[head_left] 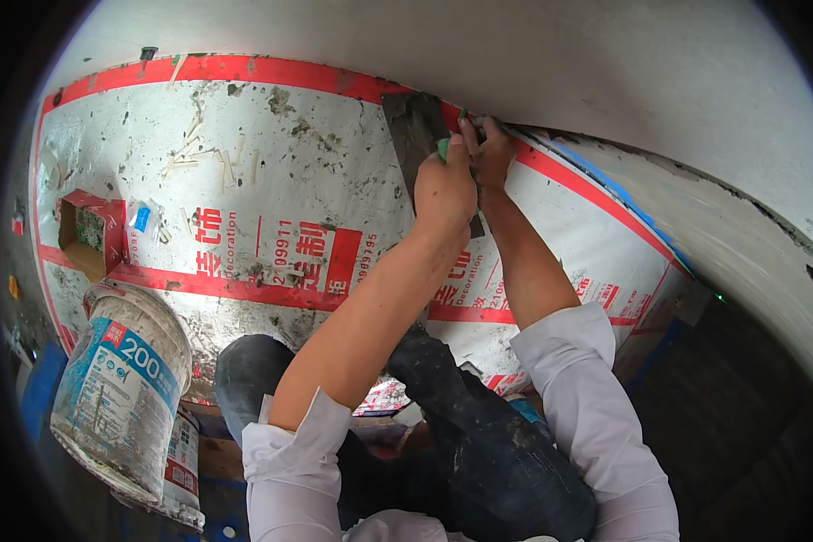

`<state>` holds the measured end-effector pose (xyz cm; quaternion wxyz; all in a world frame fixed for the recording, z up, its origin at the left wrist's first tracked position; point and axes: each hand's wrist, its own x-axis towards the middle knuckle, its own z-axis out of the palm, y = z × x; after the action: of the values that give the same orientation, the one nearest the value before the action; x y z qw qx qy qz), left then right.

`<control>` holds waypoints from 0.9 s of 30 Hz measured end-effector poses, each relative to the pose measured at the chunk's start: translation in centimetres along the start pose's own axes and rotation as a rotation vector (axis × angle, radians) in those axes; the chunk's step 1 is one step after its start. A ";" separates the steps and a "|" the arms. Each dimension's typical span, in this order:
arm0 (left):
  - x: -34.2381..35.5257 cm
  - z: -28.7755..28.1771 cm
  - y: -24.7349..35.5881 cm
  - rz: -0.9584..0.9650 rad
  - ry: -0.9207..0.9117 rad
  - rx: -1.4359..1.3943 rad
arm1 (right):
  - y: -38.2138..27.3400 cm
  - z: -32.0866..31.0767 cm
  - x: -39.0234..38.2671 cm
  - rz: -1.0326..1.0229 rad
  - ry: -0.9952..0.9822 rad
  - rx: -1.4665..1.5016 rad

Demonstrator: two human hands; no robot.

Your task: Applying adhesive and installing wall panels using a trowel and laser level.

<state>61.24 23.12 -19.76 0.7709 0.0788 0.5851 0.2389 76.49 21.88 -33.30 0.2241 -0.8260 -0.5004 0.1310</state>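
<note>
My left hand (pixel 444 185) is closed around a small green piece (pixel 443 149); only its rounded end shows by the thumb, so its kind is unclear. Under and beside that hand lies a dark flat metal plate (pixel 405 135), like a trowel blade, slanting across the board. Close by on the right, my right hand (pixel 492 158) has its fingers bent together at the foot of the pale wall panel (pixel 551 63). A second green bit (pixel 463 115) shows at its fingertips. What the right fingers grip is hidden.
The printed white-and-red covering (pixel 325 181) is spattered with mortar. Thin white strips (pixel 194 154) lie scattered at left, near a small bag (pixel 144 217) and an open red box (pixel 95 230). A dirty bucket (pixel 122 388) stands lower left. Blue tape (pixel 619 190) edges the right side.
</note>
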 end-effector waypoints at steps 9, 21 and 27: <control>-0.6 0.4 1.2 0.008 -0.027 -0.069 | 0.0 0.4 -0.1 -0.047 0.056 0.027; -1.9 0.6 3.0 0.008 0.023 0.132 | 0.2 0.4 0.2 0.023 0.037 0.017; -2.2 0.7 3.0 -0.011 0.048 0.105 | -0.4 0.4 -0.1 0.000 0.076 0.023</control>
<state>60.59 24.84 -16.44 0.7529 0.1103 0.6154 0.2056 75.95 22.06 -33.40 0.2525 -0.8278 -0.4898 0.1051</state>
